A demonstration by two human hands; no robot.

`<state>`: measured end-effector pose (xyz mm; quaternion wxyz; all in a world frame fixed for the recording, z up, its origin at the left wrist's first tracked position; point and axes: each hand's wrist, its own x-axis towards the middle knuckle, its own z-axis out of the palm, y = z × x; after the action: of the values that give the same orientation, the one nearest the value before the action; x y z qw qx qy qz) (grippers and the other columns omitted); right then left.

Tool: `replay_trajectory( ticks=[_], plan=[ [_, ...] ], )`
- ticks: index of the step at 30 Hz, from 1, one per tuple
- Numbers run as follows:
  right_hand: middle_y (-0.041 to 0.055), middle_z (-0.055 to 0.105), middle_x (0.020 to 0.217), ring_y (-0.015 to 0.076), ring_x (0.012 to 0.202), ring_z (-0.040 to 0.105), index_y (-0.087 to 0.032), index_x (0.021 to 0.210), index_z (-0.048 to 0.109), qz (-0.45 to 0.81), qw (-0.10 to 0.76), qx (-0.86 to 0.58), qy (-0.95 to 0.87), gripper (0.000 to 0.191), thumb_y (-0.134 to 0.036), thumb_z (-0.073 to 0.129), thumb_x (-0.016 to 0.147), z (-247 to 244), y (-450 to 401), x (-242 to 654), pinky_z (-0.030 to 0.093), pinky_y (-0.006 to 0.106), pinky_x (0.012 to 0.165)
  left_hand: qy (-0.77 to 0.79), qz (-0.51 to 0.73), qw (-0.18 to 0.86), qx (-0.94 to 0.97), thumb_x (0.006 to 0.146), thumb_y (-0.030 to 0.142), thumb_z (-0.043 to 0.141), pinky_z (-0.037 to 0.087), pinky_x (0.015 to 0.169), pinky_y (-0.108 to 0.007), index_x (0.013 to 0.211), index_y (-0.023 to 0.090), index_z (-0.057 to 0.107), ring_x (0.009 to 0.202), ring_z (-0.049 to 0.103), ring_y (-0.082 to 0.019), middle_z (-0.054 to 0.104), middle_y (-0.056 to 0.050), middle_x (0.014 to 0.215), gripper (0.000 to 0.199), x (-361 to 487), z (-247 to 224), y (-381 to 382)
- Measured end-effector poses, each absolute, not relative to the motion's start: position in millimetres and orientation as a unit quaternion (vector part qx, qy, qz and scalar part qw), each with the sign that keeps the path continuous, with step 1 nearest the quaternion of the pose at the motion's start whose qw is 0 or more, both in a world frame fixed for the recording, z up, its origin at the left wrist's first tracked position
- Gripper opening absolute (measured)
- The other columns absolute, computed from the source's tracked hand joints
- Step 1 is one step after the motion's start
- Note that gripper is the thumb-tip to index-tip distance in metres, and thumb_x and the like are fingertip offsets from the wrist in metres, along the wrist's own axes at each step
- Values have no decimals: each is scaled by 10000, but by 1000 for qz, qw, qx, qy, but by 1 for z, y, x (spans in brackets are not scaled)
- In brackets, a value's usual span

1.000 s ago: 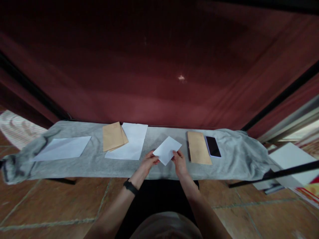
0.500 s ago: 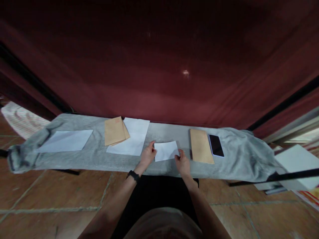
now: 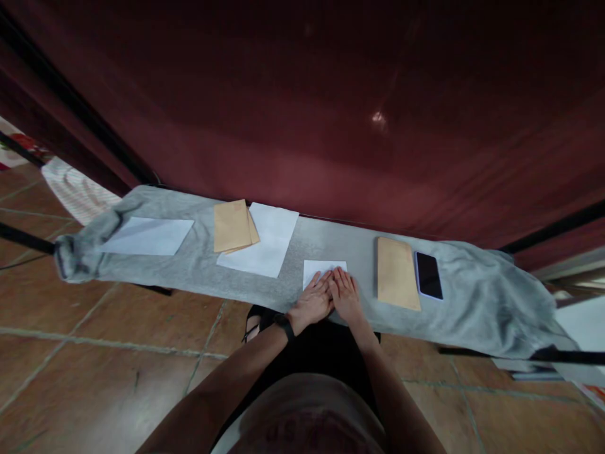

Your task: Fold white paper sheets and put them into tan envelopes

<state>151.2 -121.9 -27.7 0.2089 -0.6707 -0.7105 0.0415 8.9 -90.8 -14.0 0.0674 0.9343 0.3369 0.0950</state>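
Note:
A small white sheet of paper [image 3: 312, 267], apparently folded, lies on the grey cloth near the front edge. Flat on it rests my left hand [image 3: 316, 297], fingers stretched out and pointing up and to the right. My right hand [image 3: 346, 294] also lies flat on the paper, its fingers extended, touching and partly overlapping the left fingertips. Both hands cover the lower part of the paper. Neither hand is gripping anything.
Left of my hands, brown envelopes [image 3: 231, 227] overlap a larger white sheet [image 3: 271, 239]. Another white sheet [image 3: 150, 236] lies farther left. Brown envelopes [image 3: 396, 271] and a phone [image 3: 429, 275] are on the right. Grey cloth [image 3: 189, 271] covers the narrow surface against a dark red panel [image 3: 302, 145].
My hands have gone from holding the small paper by its left and right sides to lying flat together on top of it. The paper now rests on the cloth. The camera view has shifted slightly.

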Motion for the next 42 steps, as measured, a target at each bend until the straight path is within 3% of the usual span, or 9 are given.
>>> replay_trajectory(
  ticks=[3,8,12,21,34,38,42],
  plan=[
    [144,422,1602,255,1503,349,-140,1552,418,20,169,-673,-720,547,-308,209,1075,-30,-123,155,263,507,1212,328,94,64,938,1034,384,406,117,1277,-507,1572,122,351,1557,238,-258,341,-179,1637,601,6,-13,-91],
    [202,390,1605,306,1486,373,-65,1540,419,-28,155,-681,-715,557,-313,230,1079,-35,-126,168,266,537,1205,319,92,63,941,1027,495,430,115,1276,-485,1559,97,359,1552,250,-266,345,-196,1630,669,-4,-8,-91],
    [188,404,1602,316,1480,382,-126,1515,476,-47,148,-666,-729,516,-292,260,1077,-37,-129,175,283,586,1181,312,101,61,943,1012,577,438,108,1275,-468,1541,76,383,1549,255,-281,351,-212,1622,730,-10,-9,-92],
    [221,390,1600,330,1465,390,-53,1569,355,-49,164,-685,-708,600,-390,281,1079,-38,-127,173,287,554,1183,315,87,75,942,1001,637,413,99,1273,-443,1553,66,351,1561,214,-275,313,-211,1640,797,-22,-4,-90],
    [208,456,1564,326,1436,433,-42,1549,390,-72,168,-713,-677,600,-397,308,1073,-38,-131,168,276,518,1192,429,67,56,899,1058,519,321,135,1275,-488,1561,83,364,1552,250,-272,332,-175,1639,667,-55,-3,-76],
    [199,454,1568,326,1437,434,-57,1554,387,-66,176,-717,-672,587,-378,317,1067,-38,-132,166,259,523,1199,473,87,57,875,1068,487,261,127,1277,-495,1532,91,428,1545,273,-270,395,-169,1610,633,-30,-1,-75],
    [200,438,1579,313,1458,407,-55,1558,377,-62,175,-718,-671,563,-306,304,1059,-38,-132,166,252,532,1202,412,90,107,900,1079,421,211,135,1282,-443,1538,109,423,1547,267,-223,374,-120,1632,594,13,-1,-70]
  ],
)
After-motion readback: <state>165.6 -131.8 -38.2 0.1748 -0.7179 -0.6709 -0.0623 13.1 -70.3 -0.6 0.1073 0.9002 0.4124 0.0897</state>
